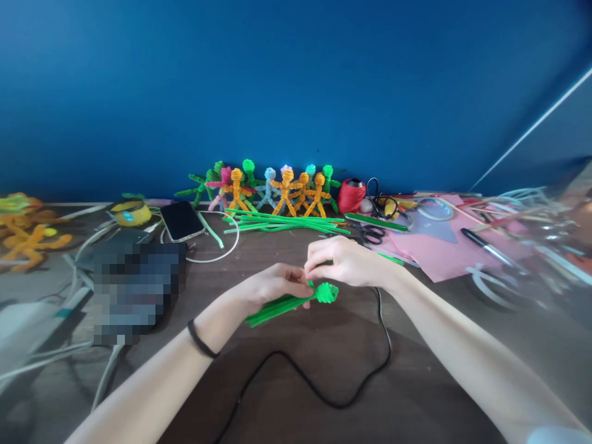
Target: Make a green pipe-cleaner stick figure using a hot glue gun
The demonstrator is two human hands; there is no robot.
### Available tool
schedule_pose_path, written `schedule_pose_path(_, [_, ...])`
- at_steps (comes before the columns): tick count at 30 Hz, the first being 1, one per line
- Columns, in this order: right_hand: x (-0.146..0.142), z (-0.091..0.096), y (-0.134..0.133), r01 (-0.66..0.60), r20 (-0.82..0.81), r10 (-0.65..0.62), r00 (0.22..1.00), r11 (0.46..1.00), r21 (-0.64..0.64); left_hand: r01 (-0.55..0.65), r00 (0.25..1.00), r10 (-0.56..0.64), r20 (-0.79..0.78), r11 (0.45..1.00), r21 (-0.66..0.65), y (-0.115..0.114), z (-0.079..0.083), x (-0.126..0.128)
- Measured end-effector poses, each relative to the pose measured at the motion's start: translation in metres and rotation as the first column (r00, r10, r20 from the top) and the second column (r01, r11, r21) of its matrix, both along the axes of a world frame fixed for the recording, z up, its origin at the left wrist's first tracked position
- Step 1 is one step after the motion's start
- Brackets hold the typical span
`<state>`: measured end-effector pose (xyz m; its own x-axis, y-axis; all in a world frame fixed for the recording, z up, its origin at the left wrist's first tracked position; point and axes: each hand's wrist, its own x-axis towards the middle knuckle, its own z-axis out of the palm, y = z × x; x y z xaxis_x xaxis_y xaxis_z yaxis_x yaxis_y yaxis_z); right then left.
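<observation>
My left hand (280, 287) is closed around a bundle of green pipe cleaners (275, 310), whose loose ends stick out toward the lower left. At the bundle's other end is a coiled green pipe-cleaner head (327, 292), a small rounded knob. Just above its neck, my right hand (340, 262) is pinched, with a short piece of green showing by its fingertips. The exact grip of those fingertips is partly hidden. Behind my hands lies a pile of straight green pipe cleaners (287, 223).
Several pipe-cleaner figures (287, 188) stand along the blue wall. A phone (182, 221) and a white cable lie left. Scissors (370, 233), pink sheets (430, 250) and a black marker (485, 245) are on the right. A black cable (319, 394) crosses the table in front.
</observation>
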<state>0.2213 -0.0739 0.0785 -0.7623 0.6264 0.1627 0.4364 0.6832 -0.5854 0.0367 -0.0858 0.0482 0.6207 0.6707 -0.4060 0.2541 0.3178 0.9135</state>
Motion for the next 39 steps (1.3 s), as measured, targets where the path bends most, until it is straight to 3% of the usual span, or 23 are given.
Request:
schedule_pose_path(7, [-0.008,-0.005,-0.007,0.025,0.037,-0.033,0.999,0.981,0.191,-0.196,0.978,0.207,-0.027,0.955,0.224,-0.004,-0.001,0.010])
schedule_pose_path(11, [-0.009,-0.007,-0.007,0.086,0.004,-0.090,0.996,0.963,0.254,-0.244,0.969,0.244,0.041,0.910,0.336,-0.003,-0.002,0.012])
schedule_pose_path(20, [-0.010,-0.004,-0.005,0.252,-0.160,-0.216,0.963,0.932,0.261,-0.312,0.950,0.300,0.091,0.877,0.365,-0.004,0.002,0.012])
schedule_pose_path(27, [-0.014,-0.009,-0.010,0.322,-0.182,-0.276,0.944,0.890,0.323,-0.473,0.863,0.436,0.256,0.875,0.102,-0.004,-0.001,0.014])
schedule_pose_path(35, [-0.023,-0.020,-0.014,0.378,-0.269,-0.295,0.917,0.857,0.350,-0.581,0.662,0.621,0.420,0.779,-0.236,0.001,-0.005,0.016])
schedule_pose_path(39, [-0.024,-0.020,-0.014,0.412,-0.342,-0.303,0.889,0.856,0.313,-0.597,0.627,0.660,0.413,0.748,-0.289,0.003,0.000,0.016])
